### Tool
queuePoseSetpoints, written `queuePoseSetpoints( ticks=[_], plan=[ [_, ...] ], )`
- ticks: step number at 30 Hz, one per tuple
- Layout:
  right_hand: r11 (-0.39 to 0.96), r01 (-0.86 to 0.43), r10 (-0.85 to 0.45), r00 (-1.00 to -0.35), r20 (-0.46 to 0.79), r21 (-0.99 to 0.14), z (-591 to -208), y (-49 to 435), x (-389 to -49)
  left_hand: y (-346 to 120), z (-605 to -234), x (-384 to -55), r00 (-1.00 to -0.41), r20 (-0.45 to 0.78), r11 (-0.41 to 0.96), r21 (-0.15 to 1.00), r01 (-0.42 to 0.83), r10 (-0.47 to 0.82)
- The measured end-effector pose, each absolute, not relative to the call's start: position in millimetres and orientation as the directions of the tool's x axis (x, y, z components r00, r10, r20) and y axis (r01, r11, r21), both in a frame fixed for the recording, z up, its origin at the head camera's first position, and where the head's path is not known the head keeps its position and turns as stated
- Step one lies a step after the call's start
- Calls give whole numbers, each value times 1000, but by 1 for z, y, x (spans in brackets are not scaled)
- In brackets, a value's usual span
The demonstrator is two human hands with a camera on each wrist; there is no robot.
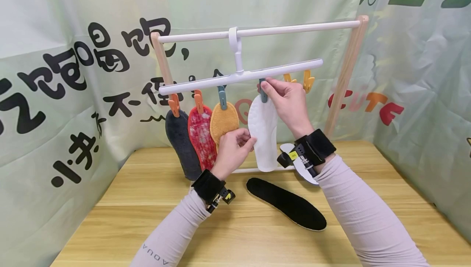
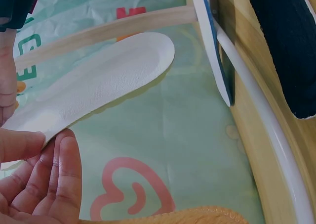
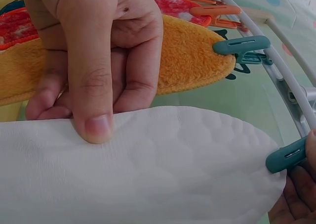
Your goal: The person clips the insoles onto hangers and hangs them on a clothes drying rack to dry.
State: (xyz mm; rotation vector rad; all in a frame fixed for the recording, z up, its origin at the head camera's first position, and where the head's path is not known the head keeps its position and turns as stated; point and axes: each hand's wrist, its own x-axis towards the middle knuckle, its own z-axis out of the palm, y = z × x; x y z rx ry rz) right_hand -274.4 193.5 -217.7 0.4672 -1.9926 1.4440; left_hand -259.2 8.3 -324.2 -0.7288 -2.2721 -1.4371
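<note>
A white insole (image 1: 264, 140) hangs from the white hanger (image 1: 206, 82), its top end in a teal clip (image 3: 285, 156). Thumb and fingers of my left hand (image 1: 232, 149) pinch the insole's left edge, as the left wrist view also shows. My right hand (image 1: 293, 104) grips the teal clip at the hanger bar. Left of the white insole, three others hang from clips: a mustard fuzzy insole (image 1: 224, 117), a red mottled insole (image 1: 202, 136) and a dark grey insole (image 1: 180, 144).
Two yellow clips (image 1: 308, 82) hang at the hanger's right end. The hanger hooks over the rail of a wood-sided rack (image 1: 346, 75). A black insole (image 1: 287, 203) lies on the wooden table (image 1: 121, 226). Behind my right wrist, a pale insole (image 1: 305, 175) is partly hidden.
</note>
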Motion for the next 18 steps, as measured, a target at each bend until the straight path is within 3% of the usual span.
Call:
queuePoseSetpoints(
  ticks=[18],
  plan=[
    [298, -610, 65, -754, 653, -734, -223, 193, -272, 8, -326, -261, -810, 543, 353, 730, 586, 222]
  ],
)
